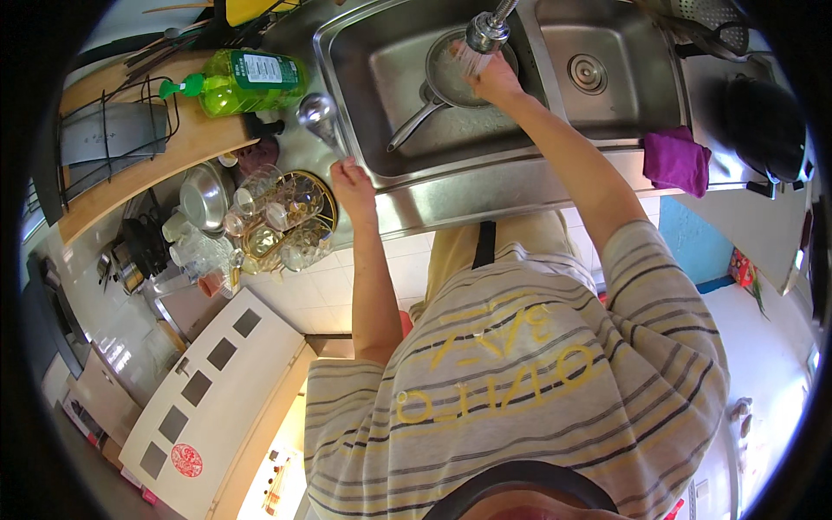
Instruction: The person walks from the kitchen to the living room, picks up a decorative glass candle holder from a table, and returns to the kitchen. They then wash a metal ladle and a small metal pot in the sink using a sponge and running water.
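My left hand point(354, 188) is closed at the end of a shiny metal ladle-like utensil point(318, 112), its rounded head pointing away from me over the counter left of the sink. Slight blur leaves its exact kind unclear. My right hand point(497, 81) reaches into a grey frying pan point(445, 81), which rests in the large basin of the stainless steel sink point(396, 71). Water from the chrome tap head point(487, 32) runs over my right fingers. The tap and water partly hide those fingers, so whether they grip anything cannot be told.
A green bottle of dish soap point(253, 81) stands left of the sink. Nearer me, glass cups point(296, 208) crowd a round tray beside a metal bowl point(205, 198). Right of the large basin is a smaller one point(614, 78). A purple cloth point(677, 159) hangs over the counter edge.
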A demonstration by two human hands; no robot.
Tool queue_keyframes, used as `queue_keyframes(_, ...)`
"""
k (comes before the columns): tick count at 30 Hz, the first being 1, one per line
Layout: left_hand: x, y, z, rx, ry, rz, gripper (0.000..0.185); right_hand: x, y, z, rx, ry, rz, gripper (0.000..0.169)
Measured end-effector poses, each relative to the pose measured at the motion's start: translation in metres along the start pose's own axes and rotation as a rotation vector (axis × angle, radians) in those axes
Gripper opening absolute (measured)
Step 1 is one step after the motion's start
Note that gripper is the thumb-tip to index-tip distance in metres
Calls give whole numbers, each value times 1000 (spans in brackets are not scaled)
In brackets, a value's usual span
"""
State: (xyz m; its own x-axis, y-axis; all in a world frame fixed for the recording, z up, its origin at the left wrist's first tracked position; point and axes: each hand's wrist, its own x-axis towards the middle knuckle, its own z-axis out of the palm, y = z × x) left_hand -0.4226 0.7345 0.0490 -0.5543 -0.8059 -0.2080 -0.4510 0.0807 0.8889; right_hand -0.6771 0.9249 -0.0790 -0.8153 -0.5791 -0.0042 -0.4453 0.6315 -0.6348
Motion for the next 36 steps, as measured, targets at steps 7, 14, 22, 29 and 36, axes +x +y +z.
queue_keyframes(7, 28, -43, -20, 403, 269, 99, 26, -6, 3, 49, -410, -590, 95, 52)
queue_keyframes(14, 40, -27, -11, 579, 312, 359, 33, -3, 49, 66, -441, -145, 220, 50)
queue_keyframes(22, 15, 9, -11, 903, 419, 458, 37, 2, 14, 68, -227, -490, 346, 53)
queue_keyframes(29, 41, -26, 77, 865, -218, 555, 39, -1, 39, 80, -329, -476, 256, 45)
queue_keyframes(36, 74, -53, 107, 974, -919, 0, 33, 8, -4, 45, -198, -663, 352, 36)
